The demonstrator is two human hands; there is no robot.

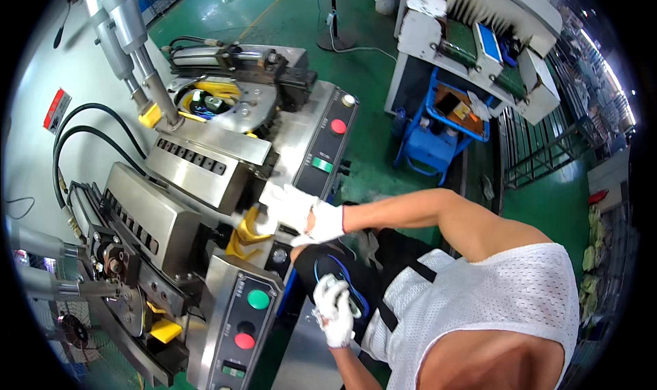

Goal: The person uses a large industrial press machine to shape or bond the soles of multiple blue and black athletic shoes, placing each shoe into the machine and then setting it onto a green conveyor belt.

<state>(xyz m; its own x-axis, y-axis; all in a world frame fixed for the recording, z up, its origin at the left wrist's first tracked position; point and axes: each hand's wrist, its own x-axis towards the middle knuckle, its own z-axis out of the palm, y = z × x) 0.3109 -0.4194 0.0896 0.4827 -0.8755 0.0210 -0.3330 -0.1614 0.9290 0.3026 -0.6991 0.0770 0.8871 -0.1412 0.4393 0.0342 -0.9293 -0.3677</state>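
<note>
My right hand (301, 215), in a white glove, reaches over the machine (294, 150), beside a yellow curved mould (248, 234). Its fingers look stretched out with the thumb apart, though their tips are smeared by motion. I see nothing held in it. Closer to my body, my left hand (334, 311), also gloved in white, is closed with bent fingers at the edge of a dark piece with blue trim (350, 278), which looks like a shoe upper. That piece lies over my dark-clad leg, and part of it is hidden by the glove.
A control panel (248, 321) with green and red buttons stands nearest; another panel (328, 140) is farther off. A second yellow mould (165, 331) sits at the lower left. Black hoses (75, 126) curve along the machine's back. A blue cart (428, 147) stands by a white machine (417, 34).
</note>
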